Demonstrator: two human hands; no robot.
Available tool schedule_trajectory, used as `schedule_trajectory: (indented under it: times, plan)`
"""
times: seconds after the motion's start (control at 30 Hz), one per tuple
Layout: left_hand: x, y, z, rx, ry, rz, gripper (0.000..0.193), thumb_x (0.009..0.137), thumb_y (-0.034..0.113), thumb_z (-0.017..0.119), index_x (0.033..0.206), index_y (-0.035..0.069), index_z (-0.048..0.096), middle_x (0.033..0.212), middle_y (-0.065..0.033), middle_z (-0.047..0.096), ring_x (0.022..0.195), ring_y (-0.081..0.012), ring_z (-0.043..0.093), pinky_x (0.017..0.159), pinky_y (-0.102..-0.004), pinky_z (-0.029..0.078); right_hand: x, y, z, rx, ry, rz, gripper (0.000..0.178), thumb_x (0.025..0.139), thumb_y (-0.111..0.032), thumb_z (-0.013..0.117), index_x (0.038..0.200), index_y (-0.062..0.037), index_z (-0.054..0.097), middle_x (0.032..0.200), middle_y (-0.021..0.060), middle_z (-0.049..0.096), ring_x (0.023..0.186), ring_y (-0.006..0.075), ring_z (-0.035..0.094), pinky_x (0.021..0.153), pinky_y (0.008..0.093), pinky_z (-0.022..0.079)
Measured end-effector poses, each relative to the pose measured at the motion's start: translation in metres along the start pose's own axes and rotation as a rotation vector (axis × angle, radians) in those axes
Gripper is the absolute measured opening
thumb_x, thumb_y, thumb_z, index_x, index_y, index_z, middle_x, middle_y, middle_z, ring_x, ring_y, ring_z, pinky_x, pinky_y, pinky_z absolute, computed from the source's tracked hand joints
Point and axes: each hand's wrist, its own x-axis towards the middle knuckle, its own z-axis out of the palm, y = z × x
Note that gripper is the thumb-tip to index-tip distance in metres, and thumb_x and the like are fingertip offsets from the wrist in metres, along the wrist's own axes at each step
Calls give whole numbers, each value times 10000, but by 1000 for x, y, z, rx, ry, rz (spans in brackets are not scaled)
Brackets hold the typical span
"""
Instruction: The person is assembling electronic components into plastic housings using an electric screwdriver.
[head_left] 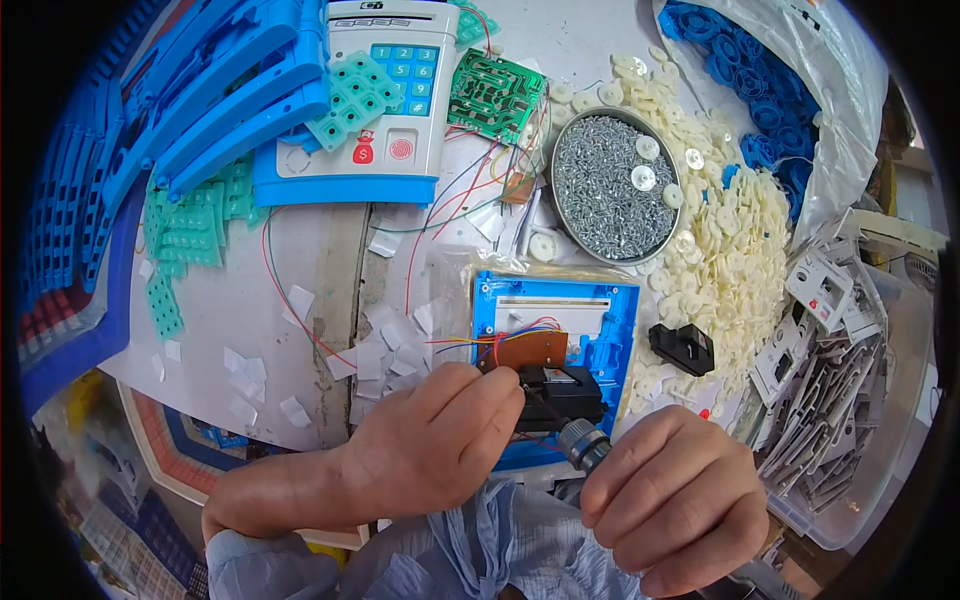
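Note:
In my right hand [675,500] is an electric screwdriver with a grey ribbed chuck [583,443], its tip pointing up and left at a black plastic module [570,395]. That module sits inside an open blue plastic housing [485,300], which also holds a brown circuit board [535,349] with red, blue and yellow wires [460,342]. My left hand [440,430] is closed in a pinch at the module's left side, beside the screwdriver tip. Whatever is between its fingertips is hidden.
A round metal bowl [553,190] of small screws stands behind, beside piled cream plastic discs [735,260]. A black plastic part [682,349] lies right of the housing. A keypad panel [400,150], green circuit board [495,95] and stacked blue frames [230,90] are behind and left.

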Motion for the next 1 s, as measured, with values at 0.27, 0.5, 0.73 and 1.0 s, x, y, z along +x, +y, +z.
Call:
schedule_trajectory:
  times: [0.27, 0.5, 0.73, 1.0]
  plan:
    - [2, -1, 2, 42, 44, 9, 372, 713, 62, 714, 1063, -61, 686, 1139, -143, 646, 931, -235, 608, 614, -243, 552, 0, 2, 8, -53, -20, -12, 361, 952, -365, 752, 901, -36, 612, 673, 97, 642, 569, 251, 638, 623, 398, 581]
    - [4, 1, -2, -2, 5, -6, 399, 714, 73, 756, 1067, -95, 678, 1120, -171, 649, 899, -272, 620, 654, -304, 561, 3, 2, 11, -91, -45, -17, 357, 939, -346, 765, 881, -26, 617, 681, 103, 640, 575, 260, 637, 618, 411, 581]
    - [5, 1, -6, 15, -14, 3, 376, 712, 57, 749, 1040, -114, 685, 1094, -194, 660, 852, -277, 635, 667, -321, 562, 7, 6, 9, -45, -105, -13, 297, 917, -253, 768, 925, 18, 647, 757, 151, 668, 635, 294, 658, 644, 424, 578]
    - [5, 2, -5, 12, -7, -3, 358, 705, 57, 733, 1021, -106, 691, 1061, -173, 656, 843, -258, 628, 644, -308, 557, 6, 8, 5, -63, -162, 34, 161, 970, -114, 720, 880, -19, 626, 708, 104, 683, 590, 220, 664, 588, 361, 593]
